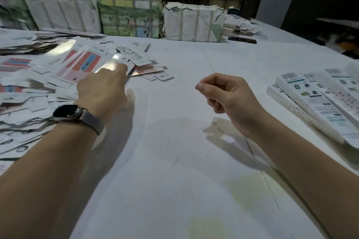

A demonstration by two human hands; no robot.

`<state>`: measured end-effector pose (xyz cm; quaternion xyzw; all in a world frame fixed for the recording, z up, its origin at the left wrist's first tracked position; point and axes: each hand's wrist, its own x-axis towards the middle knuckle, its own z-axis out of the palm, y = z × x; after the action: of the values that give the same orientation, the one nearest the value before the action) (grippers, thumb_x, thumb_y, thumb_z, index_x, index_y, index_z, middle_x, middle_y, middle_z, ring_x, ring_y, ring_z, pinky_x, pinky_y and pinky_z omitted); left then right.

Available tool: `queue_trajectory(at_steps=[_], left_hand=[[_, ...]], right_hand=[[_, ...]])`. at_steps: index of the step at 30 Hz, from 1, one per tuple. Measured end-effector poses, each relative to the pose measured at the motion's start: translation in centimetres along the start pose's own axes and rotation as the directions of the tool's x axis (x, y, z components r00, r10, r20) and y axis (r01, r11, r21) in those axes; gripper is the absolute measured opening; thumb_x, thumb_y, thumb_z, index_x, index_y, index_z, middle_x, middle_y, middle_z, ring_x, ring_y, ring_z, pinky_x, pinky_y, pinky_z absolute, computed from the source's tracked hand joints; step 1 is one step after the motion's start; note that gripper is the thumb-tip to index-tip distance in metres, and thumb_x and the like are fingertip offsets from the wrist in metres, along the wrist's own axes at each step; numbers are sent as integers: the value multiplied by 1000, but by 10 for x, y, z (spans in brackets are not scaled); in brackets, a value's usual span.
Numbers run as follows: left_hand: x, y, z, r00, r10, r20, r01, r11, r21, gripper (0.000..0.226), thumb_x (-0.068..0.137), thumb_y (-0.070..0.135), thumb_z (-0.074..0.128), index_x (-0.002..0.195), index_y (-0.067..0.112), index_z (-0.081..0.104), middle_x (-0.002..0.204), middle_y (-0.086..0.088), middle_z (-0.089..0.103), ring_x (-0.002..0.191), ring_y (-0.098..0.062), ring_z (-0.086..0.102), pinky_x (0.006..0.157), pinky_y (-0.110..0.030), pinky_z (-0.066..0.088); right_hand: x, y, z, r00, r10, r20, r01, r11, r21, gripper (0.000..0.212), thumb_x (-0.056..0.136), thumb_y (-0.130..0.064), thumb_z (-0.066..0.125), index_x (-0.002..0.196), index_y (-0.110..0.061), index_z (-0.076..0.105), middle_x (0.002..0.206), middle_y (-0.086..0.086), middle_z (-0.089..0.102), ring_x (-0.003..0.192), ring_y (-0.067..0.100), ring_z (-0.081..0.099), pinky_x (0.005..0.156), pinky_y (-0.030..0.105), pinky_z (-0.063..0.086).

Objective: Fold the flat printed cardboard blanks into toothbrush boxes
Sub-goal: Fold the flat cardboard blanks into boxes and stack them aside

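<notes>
A loose spread of flat printed cardboard blanks (pixel 83 62) with red, pink and white print covers the left of the white table (pixel 184 161). My left hand (pixel 103 89), with a dark watch on its wrist, reaches forward and its fingertips touch the near edge of the blanks; the fingers themselves are mostly hidden behind the back of the hand. My right hand (pixel 227 93) hovers over the bare middle of the table with its fingers loosely curled, and I see nothing in it. Folded white boxes (pixel 318 99) with barcodes and green print lie piled at the right.
Wrapped bundles (pixel 130 11) of stock, white and green-printed, stand in a row along the table's far edge. Torn paper scraps (pixel 242 27) lie at the back right. A dark area lies beyond the table's right edge.
</notes>
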<state>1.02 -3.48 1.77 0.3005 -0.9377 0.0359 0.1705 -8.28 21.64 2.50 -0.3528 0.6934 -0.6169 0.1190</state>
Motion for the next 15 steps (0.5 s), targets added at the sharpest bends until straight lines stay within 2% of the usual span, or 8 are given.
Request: queue_trajectory(at_steps=[3,8,11,15], left_hand=[[0,3,-5,998,-17,-60,19,1000,23,40,88,15,58,125,24,45,93,-11,59,79,-38,53,60,-37,34],[0,6,-7,990,20,-137,-13,999,46,41,87,11,57,125,21,46,98,-15,63,89,-43,61,65,-39,34],[-2,7,-13,978,18,-209,-24,999,-27,42,87,5,56,125,20,49,101,-18,62,91,-44,60,63,-40,35],[-10,17,-22,957,60,-282,-123,970,-210,50,82,-2,56,127,20,58,106,-20,66,95,-44,56,65,-41,38]], right_hand=[[0,2,1,1000,-1,8,1,1000,10,23,92,-14,68,71,-24,71,56,-5,45,52,12,39,47,18,31],[2,4,1,1000,-7,18,7,1000,21,20,91,-14,69,72,-22,70,56,-6,46,52,12,40,47,17,32],[2,5,-1,1000,-13,20,12,1000,28,16,88,-18,69,72,-22,71,56,-6,47,52,12,41,47,17,33],[4,7,-2,1000,-20,0,20,999,44,15,87,-19,69,73,-21,71,57,-6,48,52,12,41,47,18,33]])
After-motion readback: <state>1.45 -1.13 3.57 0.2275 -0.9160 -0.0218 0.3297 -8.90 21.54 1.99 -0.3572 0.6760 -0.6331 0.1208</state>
